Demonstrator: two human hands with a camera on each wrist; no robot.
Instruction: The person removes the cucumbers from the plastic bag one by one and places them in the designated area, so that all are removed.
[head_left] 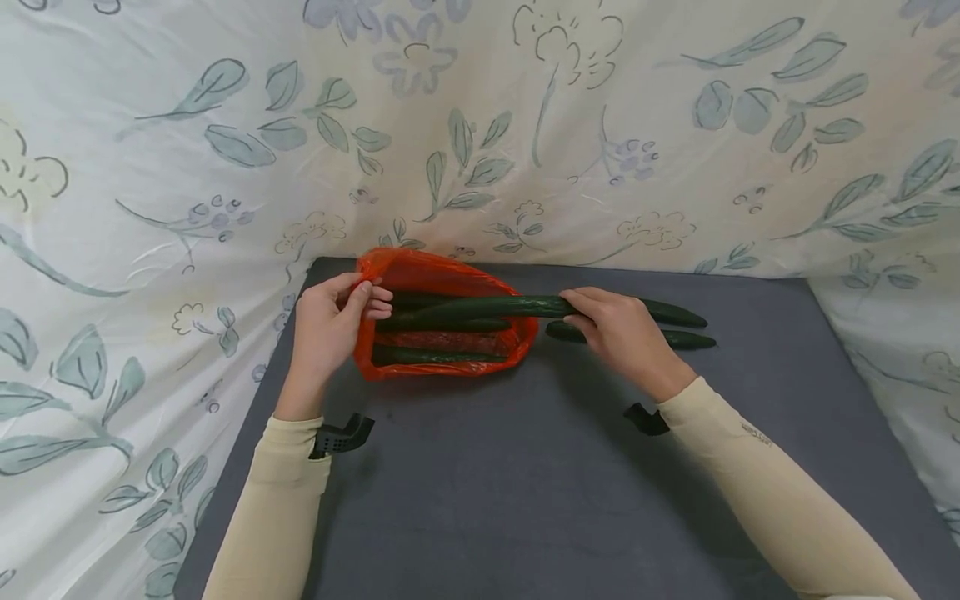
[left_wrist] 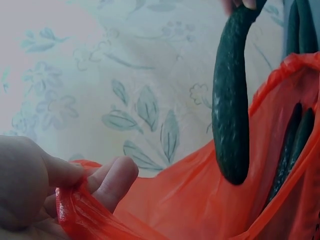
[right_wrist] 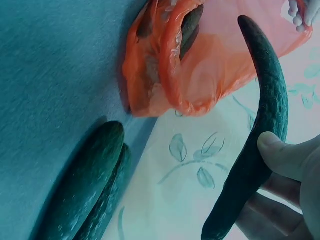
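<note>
A red plastic bag (head_left: 450, 372) lies with its mouth gaping, and several dark green cucumbers (head_left: 438, 354) show inside it. My left hand (head_left: 333, 321) pinches the bag's rim at its left end; in the left wrist view the red film runs between thumb and fingers (left_wrist: 117, 185). With my right hand (head_left: 618, 329) I grip a long, slightly curved cucumber (head_left: 487, 307) between thumb and fingers. Its free end hangs over the bag opening, apart from my left hand. Below my right hand, two more cucumbers (right_wrist: 82, 187) lie side by side on the table.
The dark grey table (head_left: 495, 492) meets a pale floral sheet (head_left: 480, 150) along its back. The same patterned sheet flanks it on the left and right. A black wrist strap (head_left: 345, 435) is on my left sleeve.
</note>
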